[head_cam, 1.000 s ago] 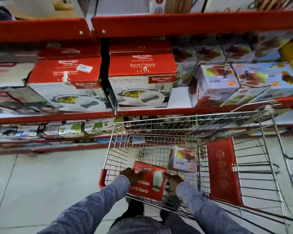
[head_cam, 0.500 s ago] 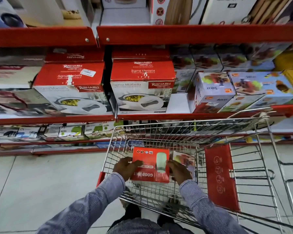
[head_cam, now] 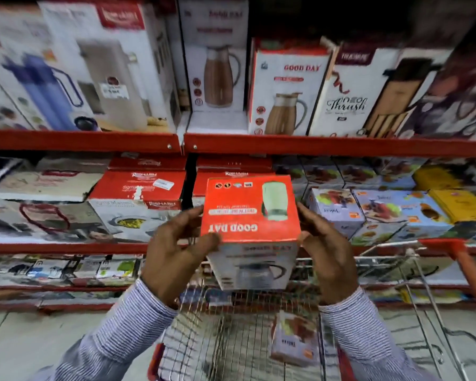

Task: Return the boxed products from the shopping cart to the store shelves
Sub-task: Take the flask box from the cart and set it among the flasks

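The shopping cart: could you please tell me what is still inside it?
One small juicer box lies in the shopping cart. The Good Day box, held above it, and both sleeves hide part of the basket.

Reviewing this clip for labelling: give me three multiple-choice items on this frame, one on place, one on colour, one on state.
1. Where is the small juicer box?
A. in the shopping cart
B. on the floor
C. on the top shelf

2. What colour is the upward face of the held Good Day box?
A. blue
B. red
C. yellow

3. How is that box held?
A. left hand only
B. resting on a shelf
C. between both hands

Key: 1 A, it lies inside the wire basket; 2 B, the face is red; 3 C, left hand and right hand grip opposite sides.
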`<state>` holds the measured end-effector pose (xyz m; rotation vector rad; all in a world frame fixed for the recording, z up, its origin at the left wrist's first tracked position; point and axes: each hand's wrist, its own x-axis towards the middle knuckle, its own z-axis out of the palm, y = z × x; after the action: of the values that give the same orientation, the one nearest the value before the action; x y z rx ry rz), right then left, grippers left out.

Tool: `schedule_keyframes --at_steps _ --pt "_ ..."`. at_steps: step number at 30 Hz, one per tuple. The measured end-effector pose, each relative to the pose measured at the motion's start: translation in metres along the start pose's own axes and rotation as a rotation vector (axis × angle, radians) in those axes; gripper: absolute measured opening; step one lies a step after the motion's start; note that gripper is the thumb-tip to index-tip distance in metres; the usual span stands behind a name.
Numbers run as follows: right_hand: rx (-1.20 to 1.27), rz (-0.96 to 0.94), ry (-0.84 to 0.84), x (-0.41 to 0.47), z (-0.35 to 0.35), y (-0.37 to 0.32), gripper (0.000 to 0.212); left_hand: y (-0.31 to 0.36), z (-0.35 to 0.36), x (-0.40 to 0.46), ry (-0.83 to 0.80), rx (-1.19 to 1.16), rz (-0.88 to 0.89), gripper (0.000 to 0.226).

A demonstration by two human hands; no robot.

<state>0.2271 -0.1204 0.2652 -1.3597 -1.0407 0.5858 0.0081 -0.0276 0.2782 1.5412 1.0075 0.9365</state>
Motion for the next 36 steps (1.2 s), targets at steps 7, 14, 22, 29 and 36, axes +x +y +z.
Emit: schedule_keyframes --at_steps 7,14,22,29,36 --pt "0.029 -0.246 -0.028 0.054 0.009 -0.072 0.057 0.074 -0.024 0.033 0.126 0.069 0.302 0.072" --pt "0.002 -0.399 -0.018 0.104 0.03 -0.127 0.063 0.127 -0.059 0.071 0.209 0.159 0.497 0.073" --pt "-0.083 -0.398 -0.034 0.142 0.05 -0.157 0.066 0.142 -0.077 0.112 0.296 0.259 0.678 0.076" --pt "-0.097 -0.385 -0.042 0.16 0.06 -0.15 0.067 0.125 -0.078 0.135 0.324 0.249 0.748 0.073" --pt "-0.131 -0.412 -0.046 0.181 0.064 -0.142 0.064 0.112 -0.077 0.158 0.314 0.237 0.773 0.068"
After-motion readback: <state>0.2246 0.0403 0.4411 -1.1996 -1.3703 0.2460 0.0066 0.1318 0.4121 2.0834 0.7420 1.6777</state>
